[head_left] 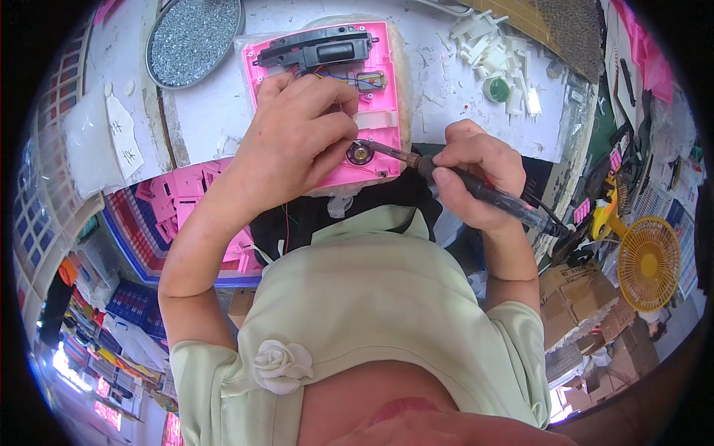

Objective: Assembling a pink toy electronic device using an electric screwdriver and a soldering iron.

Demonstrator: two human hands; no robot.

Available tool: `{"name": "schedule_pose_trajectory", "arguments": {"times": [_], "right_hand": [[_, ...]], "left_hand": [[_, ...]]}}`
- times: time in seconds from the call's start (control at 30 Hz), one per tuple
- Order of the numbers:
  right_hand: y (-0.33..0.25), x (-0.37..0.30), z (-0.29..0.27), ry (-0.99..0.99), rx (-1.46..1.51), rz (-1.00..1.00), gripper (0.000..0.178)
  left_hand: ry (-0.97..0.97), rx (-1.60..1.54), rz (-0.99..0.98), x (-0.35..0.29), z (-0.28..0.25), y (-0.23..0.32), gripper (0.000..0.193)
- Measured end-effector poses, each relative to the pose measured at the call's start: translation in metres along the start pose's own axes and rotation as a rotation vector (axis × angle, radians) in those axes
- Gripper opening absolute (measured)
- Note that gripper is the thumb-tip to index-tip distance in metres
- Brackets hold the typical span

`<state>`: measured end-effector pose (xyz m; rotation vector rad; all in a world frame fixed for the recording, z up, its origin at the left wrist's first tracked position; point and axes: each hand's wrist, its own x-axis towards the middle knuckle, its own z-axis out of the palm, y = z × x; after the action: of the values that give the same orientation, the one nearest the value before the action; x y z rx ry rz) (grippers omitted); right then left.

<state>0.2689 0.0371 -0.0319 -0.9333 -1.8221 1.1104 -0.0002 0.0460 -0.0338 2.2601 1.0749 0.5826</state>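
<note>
In my right hand [483, 167] is a soldering iron [487, 195] with a dark handle, held like a pen. Its tip points left and meets the edge of a small round black speaker [360, 153] in a pink plastic housing [381, 119]. Over the housing's left side lies my left hand [301, 134], its thumb and fingertips pinched together beside the speaker. What they pinch is too small to make out. A black plastic module [320, 48] sits across the housing's far end, with thin coloured wires and a small clear motor or gear unit [370, 81] below it.
A round tray of small metal screws [192, 41] stands at the far left. White plastic parts and a green-topped round roll [497, 90] lie to the right. A crate of pink parts [167, 201] is at the left by my forearm. A yellow fan [648, 264] stands far right.
</note>
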Motion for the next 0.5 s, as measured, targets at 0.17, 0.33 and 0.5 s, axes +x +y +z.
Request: {"name": "schedule_pose_trajectory", "arguments": {"times": [0.17,0.33,0.5], "right_hand": [[0.001,0.002,-0.003,-0.021,-0.006,-0.083,0.020],[-0.001,-0.004,-0.010,0.020,0.036,-0.098,0.020],[0.000,-0.008,-0.012,0.041,0.048,-0.088,0.020]], "left_hand": [[0.003,0.007,0.009,0.000,0.000,-0.001,0.017],[0.008,0.012,0.009,0.000,0.001,-0.001,0.017],[-0.003,0.019,0.001,0.000,0.000,0.000,0.018]]}}
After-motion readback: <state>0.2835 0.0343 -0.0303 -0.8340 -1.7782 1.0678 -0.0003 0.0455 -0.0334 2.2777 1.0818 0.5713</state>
